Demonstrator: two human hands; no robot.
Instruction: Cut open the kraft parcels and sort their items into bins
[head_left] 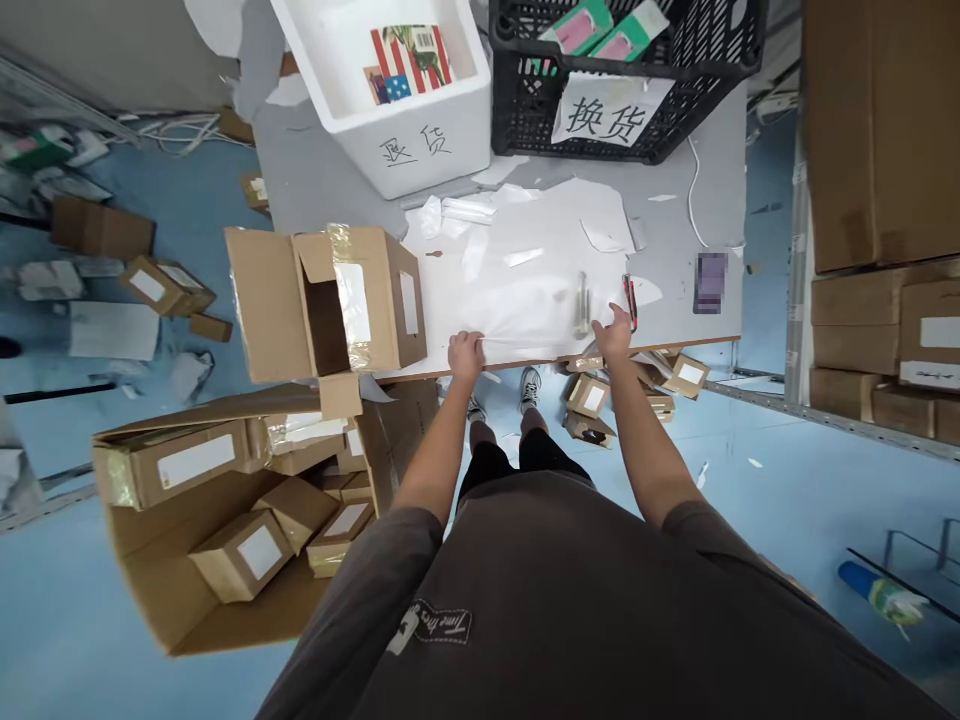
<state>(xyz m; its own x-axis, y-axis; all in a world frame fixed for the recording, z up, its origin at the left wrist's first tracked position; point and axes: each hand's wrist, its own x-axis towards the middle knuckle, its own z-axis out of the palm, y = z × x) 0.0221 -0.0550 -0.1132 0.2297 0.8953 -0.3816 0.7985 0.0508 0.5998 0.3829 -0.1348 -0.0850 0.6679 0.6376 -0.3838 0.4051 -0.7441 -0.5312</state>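
A white sheet [517, 312], wrinkled along its near side, covers the middle of the grey table. My left hand [466, 355] is closed on the near edge of this sheet, to the right of an open cardboard box [375, 320]. My right hand [613, 335] is over the table's front edge with its fingers apart, holding nothing that I can see. Just left of it, a small clear object like a bottle or tube [583, 303] lies on the sheet. A red and black box cutter [631, 300] lies close beyond my right fingers.
A white foam box [435, 150] and a black crate [517, 110] stand at the table's back. A phone-like purple object [709, 283] lies at right. A large carton [165, 590] of parcels is on the left; small boxes [589, 396] lie below the table edge.
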